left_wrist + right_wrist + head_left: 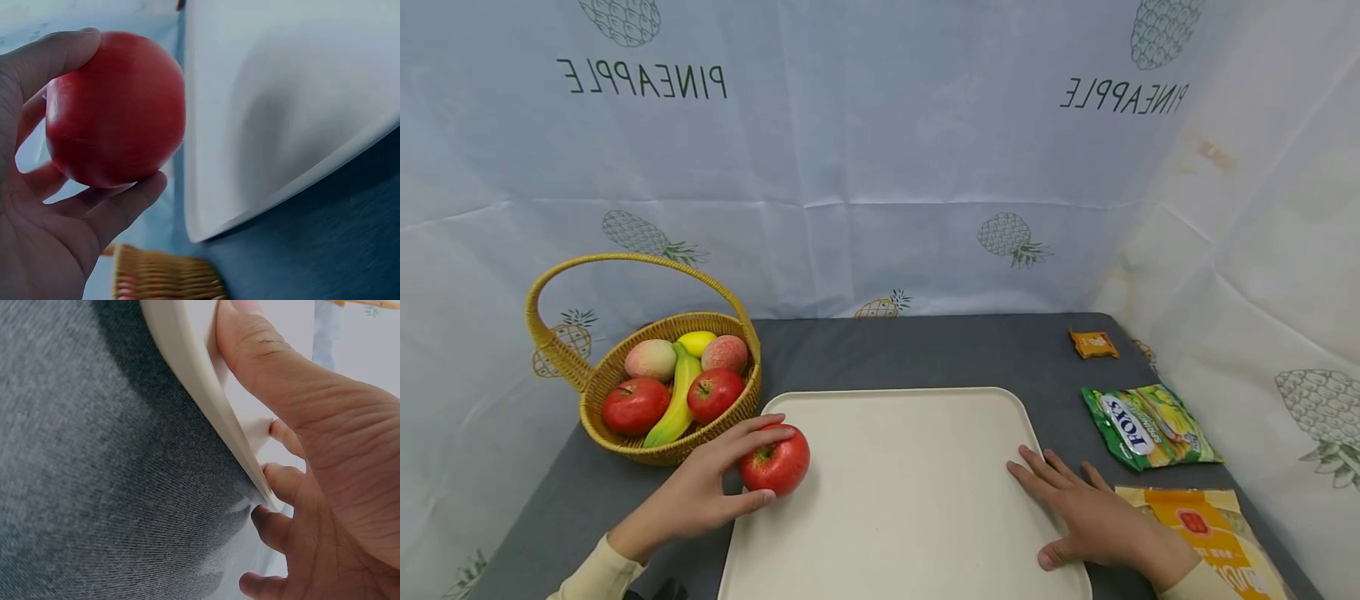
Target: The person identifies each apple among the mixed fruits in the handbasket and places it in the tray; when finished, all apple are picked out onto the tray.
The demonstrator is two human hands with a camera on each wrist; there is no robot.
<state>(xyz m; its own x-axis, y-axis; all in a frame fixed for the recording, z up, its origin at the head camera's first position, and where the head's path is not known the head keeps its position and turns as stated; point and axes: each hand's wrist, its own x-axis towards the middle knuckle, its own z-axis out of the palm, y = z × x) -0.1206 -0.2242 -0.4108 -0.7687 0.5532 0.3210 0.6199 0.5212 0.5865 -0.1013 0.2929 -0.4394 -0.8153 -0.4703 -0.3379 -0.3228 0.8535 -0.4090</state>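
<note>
My left hand (718,471) grips a red apple (777,460) over the left edge of a cream tray (895,483). In the left wrist view, thumb and fingertips hold the apple (119,112) from opposite sides, and it looks raised off the tray. My right hand (1078,512) rests over the tray's right rim with its fingers spread. Seen from the right wrist, the thumb and some fingertips reach over the tray rim (206,394), and nothing is gripped.
A yellow woven basket (597,417) with a tall handle stands left, holding apples, peaches, a banana and a lemon-like yellow fruit. At right lie a small orange packet (1093,343), a green FOX'S bag (1150,425) and a yellow bag (1217,533). Pineapple-print curtains hang behind.
</note>
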